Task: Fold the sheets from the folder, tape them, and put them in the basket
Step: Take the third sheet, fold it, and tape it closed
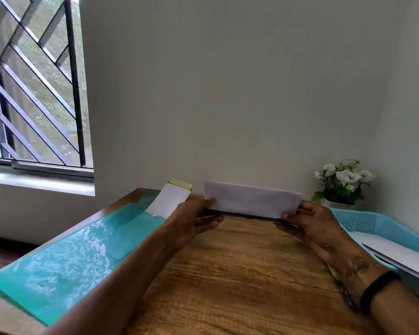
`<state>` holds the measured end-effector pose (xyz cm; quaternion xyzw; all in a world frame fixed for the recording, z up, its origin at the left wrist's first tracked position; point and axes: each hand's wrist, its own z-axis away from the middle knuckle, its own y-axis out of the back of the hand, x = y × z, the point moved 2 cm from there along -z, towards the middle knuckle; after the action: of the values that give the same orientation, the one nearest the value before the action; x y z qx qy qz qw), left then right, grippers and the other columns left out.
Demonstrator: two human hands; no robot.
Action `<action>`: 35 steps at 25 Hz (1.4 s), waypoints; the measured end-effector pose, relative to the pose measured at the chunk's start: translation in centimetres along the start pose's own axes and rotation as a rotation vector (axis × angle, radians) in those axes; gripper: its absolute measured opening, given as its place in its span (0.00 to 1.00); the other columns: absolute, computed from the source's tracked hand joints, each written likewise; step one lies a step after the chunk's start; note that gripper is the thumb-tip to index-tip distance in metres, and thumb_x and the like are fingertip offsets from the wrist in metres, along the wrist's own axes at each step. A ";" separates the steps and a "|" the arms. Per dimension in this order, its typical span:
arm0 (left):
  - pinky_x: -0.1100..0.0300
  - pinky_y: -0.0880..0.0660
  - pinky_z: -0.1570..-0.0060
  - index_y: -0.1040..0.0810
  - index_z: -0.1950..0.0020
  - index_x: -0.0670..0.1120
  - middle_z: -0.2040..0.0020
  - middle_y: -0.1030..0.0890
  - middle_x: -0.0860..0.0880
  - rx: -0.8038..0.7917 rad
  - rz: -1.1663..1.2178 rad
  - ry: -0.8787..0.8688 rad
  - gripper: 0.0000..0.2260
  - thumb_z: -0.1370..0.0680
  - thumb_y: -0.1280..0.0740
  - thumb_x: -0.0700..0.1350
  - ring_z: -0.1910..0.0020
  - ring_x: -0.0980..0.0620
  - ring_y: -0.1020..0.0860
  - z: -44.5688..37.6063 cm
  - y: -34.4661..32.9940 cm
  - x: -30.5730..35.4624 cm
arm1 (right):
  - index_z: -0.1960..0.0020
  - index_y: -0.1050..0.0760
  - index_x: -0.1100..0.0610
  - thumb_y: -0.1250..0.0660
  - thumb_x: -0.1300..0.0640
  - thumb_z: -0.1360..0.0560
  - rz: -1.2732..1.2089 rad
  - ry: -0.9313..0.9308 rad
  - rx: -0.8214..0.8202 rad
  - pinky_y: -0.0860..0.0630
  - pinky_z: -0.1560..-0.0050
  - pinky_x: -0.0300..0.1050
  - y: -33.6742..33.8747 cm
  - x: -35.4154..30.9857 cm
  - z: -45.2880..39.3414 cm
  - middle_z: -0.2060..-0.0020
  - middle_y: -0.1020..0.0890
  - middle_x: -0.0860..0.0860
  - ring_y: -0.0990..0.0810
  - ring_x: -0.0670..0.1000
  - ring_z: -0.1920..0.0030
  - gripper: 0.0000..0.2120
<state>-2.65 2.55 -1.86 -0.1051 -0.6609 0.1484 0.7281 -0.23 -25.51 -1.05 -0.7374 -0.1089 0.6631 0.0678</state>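
A folded white sheet [251, 199] is held up above the wooden table [239, 267], its long edge level. My left hand [194, 221] pinches its left end and my right hand [309, 226] pinches its right end. A shiny teal folder [66, 257] lies on the left side of the table. A white pad with a yellow strip along its top edge [169, 199] sticks up at the folder's far end, partly behind my left hand. The light blue basket [363, 222] stands at the right with white folded sheets [396, 255] in it.
A small pot of white flowers [343, 182] stands in the far right corner against the wall. A barred window [34, 81] fills the upper left. The table's far edge meets the pale wall.
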 end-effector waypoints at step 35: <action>0.46 0.17 0.43 0.25 0.32 0.40 0.40 0.15 0.38 -0.239 -0.018 -0.200 0.15 0.15 0.35 0.46 0.44 0.40 0.15 1.0 -3.2 -2.2 | 0.31 0.24 0.45 0.22 0.40 0.31 0.784 0.632 0.159 0.23 0.38 0.48 -5.6 2.0 3.4 0.31 0.26 0.47 0.25 0.50 0.33 0.30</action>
<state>-3.63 -1.24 -2.73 -0.1697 -0.7442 0.0717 0.6421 -3.84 -19.77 -2.05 -0.8799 0.2525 0.3897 -0.1004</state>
